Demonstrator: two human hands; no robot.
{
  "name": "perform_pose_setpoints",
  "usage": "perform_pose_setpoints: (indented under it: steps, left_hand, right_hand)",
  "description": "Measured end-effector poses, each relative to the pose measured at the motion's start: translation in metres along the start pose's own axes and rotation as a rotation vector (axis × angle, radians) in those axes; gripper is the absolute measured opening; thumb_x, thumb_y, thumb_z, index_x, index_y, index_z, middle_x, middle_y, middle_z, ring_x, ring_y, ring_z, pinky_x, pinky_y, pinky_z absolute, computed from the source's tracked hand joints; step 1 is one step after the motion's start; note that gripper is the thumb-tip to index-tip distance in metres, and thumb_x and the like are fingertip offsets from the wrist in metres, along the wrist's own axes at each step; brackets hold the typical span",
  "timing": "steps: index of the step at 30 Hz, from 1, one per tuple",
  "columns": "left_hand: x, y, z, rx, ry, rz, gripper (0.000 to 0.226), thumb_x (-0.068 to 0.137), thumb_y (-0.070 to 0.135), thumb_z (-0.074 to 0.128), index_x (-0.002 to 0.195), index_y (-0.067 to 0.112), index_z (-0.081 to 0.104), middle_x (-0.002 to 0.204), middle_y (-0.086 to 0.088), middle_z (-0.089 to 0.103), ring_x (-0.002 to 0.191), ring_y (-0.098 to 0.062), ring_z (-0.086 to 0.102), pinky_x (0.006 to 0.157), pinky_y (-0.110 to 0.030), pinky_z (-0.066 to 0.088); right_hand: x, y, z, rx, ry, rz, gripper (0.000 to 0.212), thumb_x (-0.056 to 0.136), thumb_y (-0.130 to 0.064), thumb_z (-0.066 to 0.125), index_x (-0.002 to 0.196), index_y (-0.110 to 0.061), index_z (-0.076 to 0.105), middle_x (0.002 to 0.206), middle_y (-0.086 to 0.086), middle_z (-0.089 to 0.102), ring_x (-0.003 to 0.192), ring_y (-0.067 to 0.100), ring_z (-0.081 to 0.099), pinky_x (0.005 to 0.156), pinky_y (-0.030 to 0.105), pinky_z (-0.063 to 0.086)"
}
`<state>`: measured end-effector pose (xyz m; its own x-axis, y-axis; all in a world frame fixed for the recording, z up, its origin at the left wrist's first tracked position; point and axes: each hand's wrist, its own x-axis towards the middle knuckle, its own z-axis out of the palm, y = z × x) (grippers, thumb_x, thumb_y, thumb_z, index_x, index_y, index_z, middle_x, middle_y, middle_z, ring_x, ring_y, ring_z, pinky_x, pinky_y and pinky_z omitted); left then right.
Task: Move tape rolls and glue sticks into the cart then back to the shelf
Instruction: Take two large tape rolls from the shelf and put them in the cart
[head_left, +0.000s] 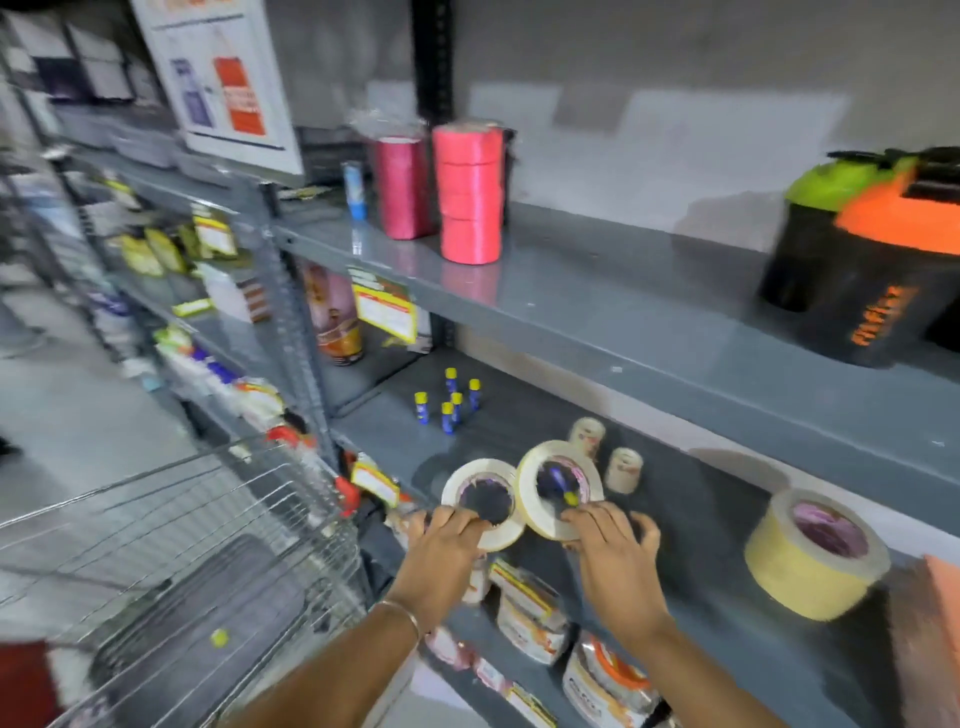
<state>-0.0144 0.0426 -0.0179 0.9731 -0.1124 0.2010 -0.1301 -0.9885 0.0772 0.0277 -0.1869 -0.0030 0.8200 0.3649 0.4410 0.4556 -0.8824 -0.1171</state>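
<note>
My left hand (448, 535) grips a white tape roll (470, 478) at the front of the grey middle shelf (519, 415). My right hand (613, 545) grips a second white tape roll (535, 467), tilted up, with a blue glue stick (563, 486) showing through its core. Two small tape rolls (623, 470) stand just behind. A wide yellow tape roll (810, 561) sits to the right. Several blue glue sticks with yellow caps (449, 402) stand at the back left of the shelf. The wire cart (208, 545) is at lower left.
Pink ribbon spools (470, 192) and black shaker bottles (872, 270) stand on the upper shelf (623, 312). Packaged goods (530, 613) fill the shelf below my hands. A small yellow item (219, 637) shows at the cart. More stocked shelving runs along the left aisle.
</note>
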Motion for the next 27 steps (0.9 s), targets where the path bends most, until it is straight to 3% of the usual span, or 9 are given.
perform_pose_setpoints:
  steps: [3,6,8,11,16,18,22,27]
  left_hand:
    - [-0.026,-0.061,-0.018,0.063,0.036,-0.151,0.036,0.076,0.027,0.059,0.11,0.035,0.058,0.108,0.016,0.061,0.097,-0.013,0.049,0.079,-0.037,0.028]
    - [-0.063,-0.129,-0.035,0.108,0.038,-0.316,0.034,0.078,0.034,0.045,0.11,0.034,0.058,0.103,0.012,0.065,0.091,-0.017,0.055,0.073,-0.038,0.04]
    - [-0.089,-0.171,-0.043,0.138,0.024,-0.409,0.033,0.076,0.03,0.057,0.109,0.032,0.057,0.101,0.009,0.065,0.089,-0.021,0.057,0.072,-0.038,0.038]
    - [-0.129,-0.228,-0.052,0.141,0.014,-0.543,0.036,0.071,0.031,0.075,0.105,0.031,0.062,0.101,0.01,0.065,0.09,-0.023,0.061,0.077,-0.041,0.036]
    - [-0.186,-0.327,-0.044,0.154,-0.072,-0.737,0.036,0.069,0.036,0.077,0.1,0.032,0.06,0.097,0.011,0.063,0.091,-0.021,0.059,0.075,-0.039,0.033]
    - [-0.204,-0.366,-0.031,0.144,-0.135,-0.789,0.038,0.069,0.037,0.077,0.103,0.031,0.063,0.102,0.011,0.065,0.094,-0.02,0.06,0.077,-0.039,0.039]
    - [-0.231,-0.423,0.013,0.101,-0.263,-0.84,0.044,0.064,0.041,0.078,0.105,0.03,0.064,0.102,0.009,0.068,0.093,-0.02,0.064,0.074,-0.04,0.05]
    - [-0.243,-0.459,0.081,-0.004,-0.466,-0.827,0.036,0.053,0.042,0.083,0.084,0.026,0.07,0.088,0.005,0.072,0.086,-0.021,0.068,0.06,-0.037,0.056]
  right_hand:
    - [0.039,-0.05,0.017,0.022,-0.045,-0.116,0.049,0.068,-0.012,0.078,0.109,-0.032,0.06,0.112,-0.011,0.062,0.111,0.012,0.054,0.092,0.046,0.033]
    - [0.073,-0.117,0.039,0.1,-0.038,-0.258,0.032,0.076,-0.02,0.053,0.106,-0.031,0.06,0.107,-0.009,0.063,0.107,0.016,0.059,0.092,0.046,0.034]
    - [0.092,-0.162,0.057,0.14,-0.074,-0.338,0.033,0.075,-0.022,0.049,0.105,-0.032,0.059,0.106,-0.011,0.062,0.106,0.015,0.058,0.094,0.044,0.031]
    - [0.113,-0.228,0.088,0.208,-0.118,-0.434,0.036,0.072,-0.018,0.067,0.103,-0.033,0.058,0.101,-0.013,0.061,0.104,0.013,0.058,0.093,0.042,0.031]
    - [0.144,-0.342,0.147,0.254,-0.196,-0.621,0.024,0.076,-0.019,0.056,0.097,-0.031,0.061,0.094,-0.009,0.062,0.096,0.018,0.061,0.084,0.041,0.031]
    - [0.154,-0.381,0.176,0.24,-0.283,-0.699,0.025,0.077,-0.019,0.05,0.098,-0.032,0.059,0.093,-0.011,0.061,0.093,0.017,0.06,0.082,0.04,0.033]
    - [0.171,-0.44,0.235,0.173,-0.534,-0.832,0.033,0.073,-0.017,0.069,0.103,-0.026,0.062,0.1,-0.007,0.064,0.096,0.02,0.06,0.085,0.043,0.039]
    - [0.182,-0.488,0.299,0.021,-0.834,-0.977,0.033,0.07,-0.015,0.076,0.101,-0.021,0.067,0.1,0.003,0.07,0.095,0.028,0.065,0.078,0.047,0.05]
